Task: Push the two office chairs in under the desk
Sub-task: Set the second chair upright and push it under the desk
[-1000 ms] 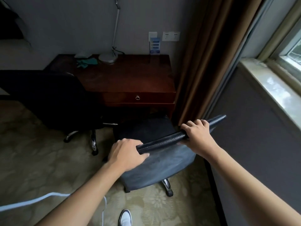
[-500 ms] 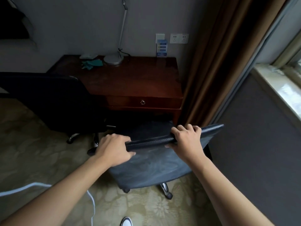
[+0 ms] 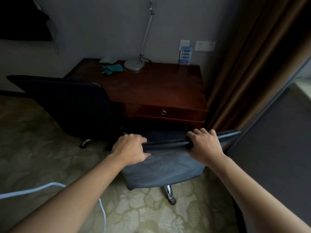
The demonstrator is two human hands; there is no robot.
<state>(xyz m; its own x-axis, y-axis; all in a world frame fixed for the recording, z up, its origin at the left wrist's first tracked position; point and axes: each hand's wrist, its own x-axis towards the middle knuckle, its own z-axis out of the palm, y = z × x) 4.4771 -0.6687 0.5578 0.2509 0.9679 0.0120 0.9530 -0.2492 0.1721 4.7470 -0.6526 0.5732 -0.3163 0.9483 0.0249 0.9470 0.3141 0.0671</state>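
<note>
Both hands [image 3: 130,147] [image 3: 204,145] clamp near chair [image 3: 161,167] backrest top | rail parallels desk [image 3: 168,91] front | kneehole straight ahead, judged

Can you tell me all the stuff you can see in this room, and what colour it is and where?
near chair: 1, grey-blue, in front of the desk, both hands on its backrest top
other chair: 1, black, at the desk's left front
desk: 1, dark red-brown wood, against the wall, drawer with a ring pull
lamp: 1, silver, round base at the back of the desk
cloth: 1, teal, crumpled left of the lamp base
card: 1, blue, standing at the desk's back right
wall sockets: white, above the desk
curtain: 1, brown, right of the desk
cable: 1, white, on the patterned carpet, lower left
left hand: 1, gripping the backrest
right hand: 1, gripping the backrest
</note>
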